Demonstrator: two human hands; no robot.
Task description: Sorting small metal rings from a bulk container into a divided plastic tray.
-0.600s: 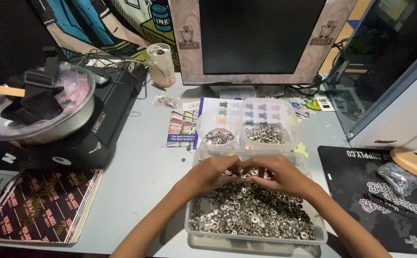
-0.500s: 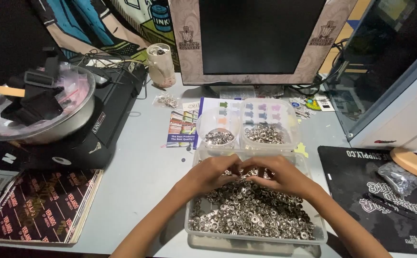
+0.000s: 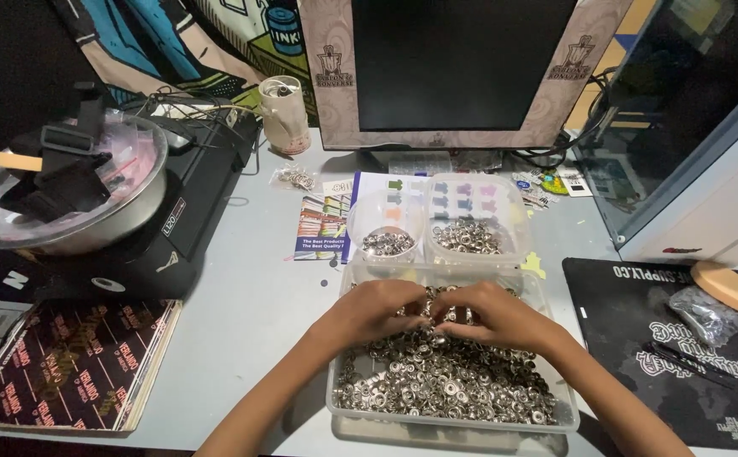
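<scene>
My left hand (image 3: 375, 311) and right hand (image 3: 498, 315) meet fingertip to fingertip over the tray (image 3: 449, 420), pinching small metal rings (image 3: 445, 381) from the heap inside. I judge them light, hard and slippery; best gripped by the rim. 2 tubs (image 3: 437, 222) sit just beyond.

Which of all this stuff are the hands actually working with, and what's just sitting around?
In use: left hand, right hand, big clear tray of metal rings, two small clear tubs holding sorted rings.

Lying about: monitor, steel bowl, leaflet, black mat, cup.
</scene>
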